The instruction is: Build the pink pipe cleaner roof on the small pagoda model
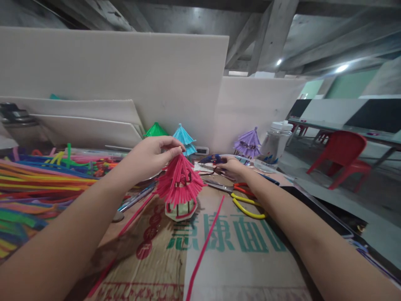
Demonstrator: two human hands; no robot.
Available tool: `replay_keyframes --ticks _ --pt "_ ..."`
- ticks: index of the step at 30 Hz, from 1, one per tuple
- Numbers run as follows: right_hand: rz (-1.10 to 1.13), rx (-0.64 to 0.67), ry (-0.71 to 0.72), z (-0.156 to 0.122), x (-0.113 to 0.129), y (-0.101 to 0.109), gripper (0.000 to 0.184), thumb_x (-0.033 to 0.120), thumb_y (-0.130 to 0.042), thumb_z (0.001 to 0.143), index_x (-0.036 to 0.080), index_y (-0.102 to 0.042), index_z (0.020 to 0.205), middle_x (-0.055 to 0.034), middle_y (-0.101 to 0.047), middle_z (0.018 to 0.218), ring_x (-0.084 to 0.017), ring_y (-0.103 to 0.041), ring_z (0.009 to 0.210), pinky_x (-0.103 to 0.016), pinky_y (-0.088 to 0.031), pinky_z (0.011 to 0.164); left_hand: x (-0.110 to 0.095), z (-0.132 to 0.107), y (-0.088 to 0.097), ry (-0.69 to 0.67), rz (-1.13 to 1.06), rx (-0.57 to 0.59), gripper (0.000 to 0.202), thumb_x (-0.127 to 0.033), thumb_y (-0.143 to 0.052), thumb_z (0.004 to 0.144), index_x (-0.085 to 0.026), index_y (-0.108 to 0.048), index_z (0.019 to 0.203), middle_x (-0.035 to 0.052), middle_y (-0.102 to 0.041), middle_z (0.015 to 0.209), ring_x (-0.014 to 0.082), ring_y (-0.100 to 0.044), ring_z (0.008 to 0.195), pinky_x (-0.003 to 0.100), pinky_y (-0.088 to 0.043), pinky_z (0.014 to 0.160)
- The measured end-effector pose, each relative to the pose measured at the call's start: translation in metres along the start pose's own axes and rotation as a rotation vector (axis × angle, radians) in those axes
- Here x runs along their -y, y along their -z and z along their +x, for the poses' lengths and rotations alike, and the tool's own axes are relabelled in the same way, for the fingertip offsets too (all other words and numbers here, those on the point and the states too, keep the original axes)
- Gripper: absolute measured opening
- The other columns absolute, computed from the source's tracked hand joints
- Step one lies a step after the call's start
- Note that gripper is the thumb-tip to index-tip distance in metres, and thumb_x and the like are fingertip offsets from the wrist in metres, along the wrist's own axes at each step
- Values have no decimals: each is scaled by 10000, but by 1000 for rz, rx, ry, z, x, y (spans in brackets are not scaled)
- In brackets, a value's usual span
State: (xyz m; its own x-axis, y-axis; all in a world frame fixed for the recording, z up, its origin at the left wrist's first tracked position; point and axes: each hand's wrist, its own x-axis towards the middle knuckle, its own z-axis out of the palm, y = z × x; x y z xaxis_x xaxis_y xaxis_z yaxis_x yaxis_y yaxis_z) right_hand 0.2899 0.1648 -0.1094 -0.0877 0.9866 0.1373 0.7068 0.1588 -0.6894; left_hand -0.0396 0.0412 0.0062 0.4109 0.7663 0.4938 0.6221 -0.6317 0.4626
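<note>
My left hand (153, 156) is closed, with thumb and fingertips pinching the peak of a small red pagoda model (180, 184). The model has two tiers of red pipe-cleaner roofing, dark posts and a pale base, and it stands upright on the printed cardboard (163, 267). Farther back, my right hand (233, 164) closes around a dark blue glue gun (210, 159), whose tip points left over a small white pad. Scissors with yellow handles (247, 200) lie just nearer than that hand. A loose red pipe cleaner (205, 246) lies across the cardboard in front of the model.
Bundles of coloured pipe cleaners (40, 179) cover the left side. Green (156, 130), light blue (184, 138) and purple (249, 143) models stand at the back before white boards (175, 83). A clear bottle (275, 144) stands back right. A red chair (341, 154) is beyond.
</note>
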Motion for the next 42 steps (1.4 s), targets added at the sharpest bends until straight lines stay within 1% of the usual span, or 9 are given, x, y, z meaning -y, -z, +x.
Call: replay_keyframes --ticks 9,17,25,28,31,33,35,38,42 --pt "-207 38 48 0 -4 -3 311 378 -598 965 147 -638 1171 -75 -664 1154 -210 -661 988 -407 -567 853 0 -1 0 3 8 -8 365 -511 -528 907 -202 -718 946 51 -748 913 232 -677 874 291 -490 717" --pt "-410 10 35 -11 -8 6 302 382 -598 964 150 -646 1150 -78 -667 1155 -215 -655 1018 -430 -550 892 0 -1 0 5 10 -1 352 -510 -541 902 -211 -720 951 46 -750 922 233 -675 883 302 -485 744" --pt "-548 -19 14 -24 8 11 391 439 -581 961 134 -639 1197 -112 -691 1151 -215 -670 1001 -412 -531 896 1 -1 -1 -21 24 -5 378 -522 -523 918 -198 -715 946 44 -748 904 221 -675 859 295 -483 739" --pt "-630 -9 10 -42 20 19 320 365 -628 923 112 -701 1105 -175 -732 1046 -255 -688 951 -353 -506 837 1 -1 -1 -11 12 -12 371 -515 -526 915 -198 -717 948 45 -748 905 223 -674 853 289 -487 716" --pt "-691 -20 109 -74 38 23 248 228 -611 900 103 -725 1082 -223 -713 1114 -295 -655 1058 -336 -455 875 0 -1 -3 8 -7 -39 350 -504 -538 906 -208 -720 950 43 -746 900 227 -673 853 283 -496 699" --pt "-693 -3 221 -101 53 21 234 202 -541 933 131 -742 1030 -195 -690 1178 -277 -611 1134 -326 -430 915 0 -1 -5 16 -33 -48 340 -499 -545 902 -213 -719 954 43 -746 915 227 -674 861 283 -505 705" --pt "-672 59 324 -129 66 16 220 168 -531 927 185 -749 958 -114 -720 1100 -224 -624 1086 -290 -427 898 -1 -1 -7 13 -50 -42 337 -499 -546 900 -215 -718 961 45 -748 940 228 -676 874 284 -509 716" --pt "-570 175 417 -163 79 4 228 235 -529 946 211 -743 1020 -71 -755 980 -201 -671 897 -285 -444 759 -3 -1 -8 8 -23 -41 339 -499 -544 900 -214 -717 961 45 -747 931 230 -674 876 283 -503 712" --pt "-406 125 380 -180 77 -12 303 358 -531 955 195 -713 1133 -81 -757 912 -200 -669 787 -288 -420 674 -6 -2 -7 2 14 -50 348 -496 -537 904 -206 -722 958 46 -749 913 231 -673 863 283 -493 704"
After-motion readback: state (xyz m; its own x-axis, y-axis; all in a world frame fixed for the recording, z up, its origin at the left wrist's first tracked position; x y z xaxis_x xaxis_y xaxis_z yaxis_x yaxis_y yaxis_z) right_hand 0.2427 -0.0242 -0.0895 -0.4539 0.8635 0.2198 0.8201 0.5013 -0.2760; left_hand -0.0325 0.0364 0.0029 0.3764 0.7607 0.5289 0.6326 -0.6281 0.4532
